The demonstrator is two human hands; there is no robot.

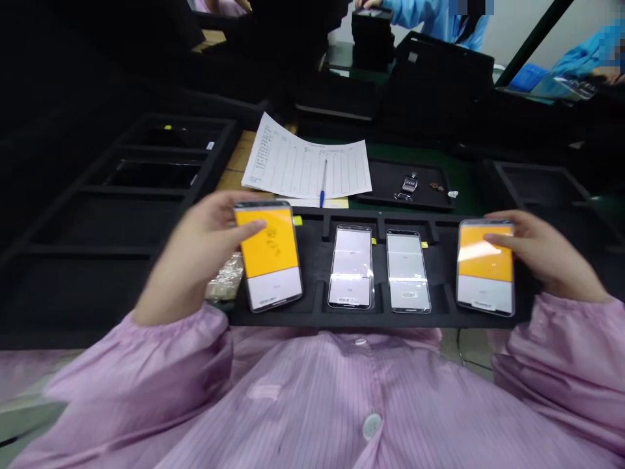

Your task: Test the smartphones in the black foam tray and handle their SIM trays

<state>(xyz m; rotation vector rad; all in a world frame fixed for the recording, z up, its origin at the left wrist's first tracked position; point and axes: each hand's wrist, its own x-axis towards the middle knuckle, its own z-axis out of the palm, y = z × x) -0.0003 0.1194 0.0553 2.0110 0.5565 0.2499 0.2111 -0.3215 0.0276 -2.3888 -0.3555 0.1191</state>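
Note:
My left hand (195, 257) grips a phone with an orange and white screen (271, 267), thumb on the glass, over the left end of a black slotted tray (312, 260). My right hand (541, 251) holds a second phone with an orange screen (485, 273) at the tray's right end, thumb across its top. Between them two phones with white screens (350, 266) (407, 270) lie in the tray's middle slots. My lilac sleeves and smock fill the bottom of the view.
A printed form (303, 163) with a blue pen (323, 185) lies behind the tray. A flat black tray (385, 185) holds small metal parts. Large black slotted trays (122, 215) stand at left and right. People in blue coats work at the far bench.

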